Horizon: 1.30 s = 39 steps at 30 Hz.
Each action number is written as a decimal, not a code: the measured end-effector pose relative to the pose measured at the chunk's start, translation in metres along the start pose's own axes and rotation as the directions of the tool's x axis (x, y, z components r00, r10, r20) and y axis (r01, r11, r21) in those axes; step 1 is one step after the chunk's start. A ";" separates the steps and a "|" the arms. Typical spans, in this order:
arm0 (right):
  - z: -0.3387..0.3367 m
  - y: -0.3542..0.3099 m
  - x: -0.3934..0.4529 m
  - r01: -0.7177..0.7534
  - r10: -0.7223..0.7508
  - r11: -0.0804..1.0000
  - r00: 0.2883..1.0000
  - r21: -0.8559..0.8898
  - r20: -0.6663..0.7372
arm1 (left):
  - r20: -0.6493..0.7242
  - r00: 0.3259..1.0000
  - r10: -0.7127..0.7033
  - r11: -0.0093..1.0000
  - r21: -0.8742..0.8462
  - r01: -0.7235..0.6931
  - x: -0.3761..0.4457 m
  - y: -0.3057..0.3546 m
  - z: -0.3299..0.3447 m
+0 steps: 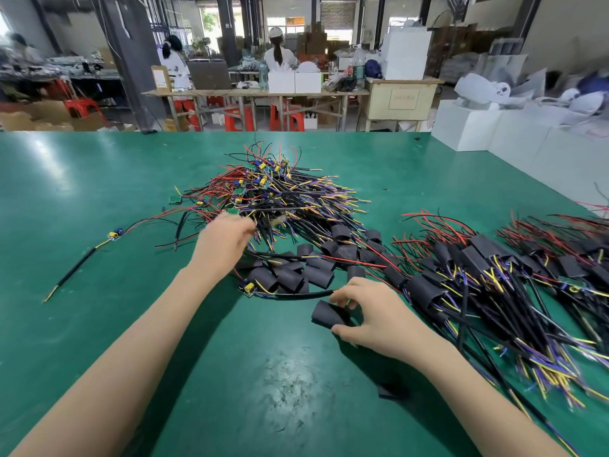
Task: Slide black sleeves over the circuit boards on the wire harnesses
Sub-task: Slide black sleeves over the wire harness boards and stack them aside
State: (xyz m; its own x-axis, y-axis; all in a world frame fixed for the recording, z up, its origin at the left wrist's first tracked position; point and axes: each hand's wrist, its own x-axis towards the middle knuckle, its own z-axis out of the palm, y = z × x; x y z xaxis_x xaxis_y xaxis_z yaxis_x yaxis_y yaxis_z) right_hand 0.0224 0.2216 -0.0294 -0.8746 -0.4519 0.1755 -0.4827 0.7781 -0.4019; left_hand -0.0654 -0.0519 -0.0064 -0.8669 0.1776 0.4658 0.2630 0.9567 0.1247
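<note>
A tangled pile of wire harnesses (283, 196) with small green circuit boards lies in the middle of the green table (82, 192). My left hand (224, 240) reaches into the pile's near edge, its blurred fingers curled among the wires. Loose black sleeves (296, 273) lie just in front of the pile. My right hand (379, 311) pinches one black sleeve (328, 315) between thumb and fingers, low over the table. One harness with a bare circuit board (247, 288) lies between my hands, its black cable running toward my right fingers.
Sleeved harnesses (487, 285) are heaped at the right. A single harness (113, 235) lies apart at the left. White boxes (494, 130) stand past the table's far right edge. People work at benches in the background.
</note>
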 end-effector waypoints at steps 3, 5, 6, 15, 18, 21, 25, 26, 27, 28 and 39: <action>-0.002 -0.002 0.000 -0.010 0.010 1.000 1.000 -0.005 0.011 | -0.426 0.898 0.107 0.993 0.082 -0.080 -0.004 0.001 -0.010; -0.003 -0.002 -0.001 -0.015 0.015 1.000 1.000 -0.013 0.007 | -0.482 0.870 0.105 0.993 0.009 -0.114 -0.008 0.008 -0.012; -0.004 -0.002 -0.001 -0.018 0.018 1.000 1.000 -0.020 0.001 | -0.453 0.891 0.028 0.991 -0.102 -0.083 -0.010 0.012 -0.011; -0.009 0.003 -0.002 -0.032 0.032 0.999 0.999 -0.012 -0.018 | -0.110 0.992 0.060 0.996 -0.057 -0.066 -0.007 0.008 -0.012; -0.010 0.004 -0.001 -0.041 0.041 0.999 0.999 -0.008 -0.029 | -0.465 0.871 0.157 0.983 -0.013 -0.184 -0.015 0.019 -0.029; -0.015 0.006 0.000 -0.050 0.053 0.998 0.994 0.030 -0.097 | -0.359 0.911 0.202 0.938 -0.197 -0.286 -0.020 0.027 -0.041; -0.026 0.015 0.001 -0.051 0.071 0.996 0.958 0.078 -0.278 | -0.104 0.968 0.228 0.846 -0.472 -0.249 -0.037 0.037 -0.036; -0.028 0.016 0.000 -0.050 0.071 0.996 0.947 0.075 -0.313 | -0.100 0.972 0.214 0.837 -0.493 -0.235 -0.041 0.038 -0.033; -0.029 0.018 0.000 -0.045 0.068 0.996 0.936 0.076 -0.345 | -0.098 0.973 0.208 0.833 -0.504 -0.228 -0.045 0.040 -0.031; -0.030 0.019 0.000 -0.032 0.061 0.996 0.927 0.082 -0.371 | -0.096 0.974 0.207 0.832 -0.506 -0.227 -0.049 0.042 -0.029; -0.021 0.012 0.001 0.152 -0.175 0.984 0.906 -0.089 -0.386 | -0.043 0.964 0.263 0.794 -0.558 -0.241 -0.061 0.056 -0.013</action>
State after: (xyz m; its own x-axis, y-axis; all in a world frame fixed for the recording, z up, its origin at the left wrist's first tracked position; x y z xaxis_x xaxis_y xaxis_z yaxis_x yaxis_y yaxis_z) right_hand 0.0146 0.2394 -0.0149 -0.7251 -0.3774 0.5760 -0.6123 0.7361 -0.2884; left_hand 0.0079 -0.0125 -0.0166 -0.7484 0.4127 0.5192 0.6541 0.5883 0.4754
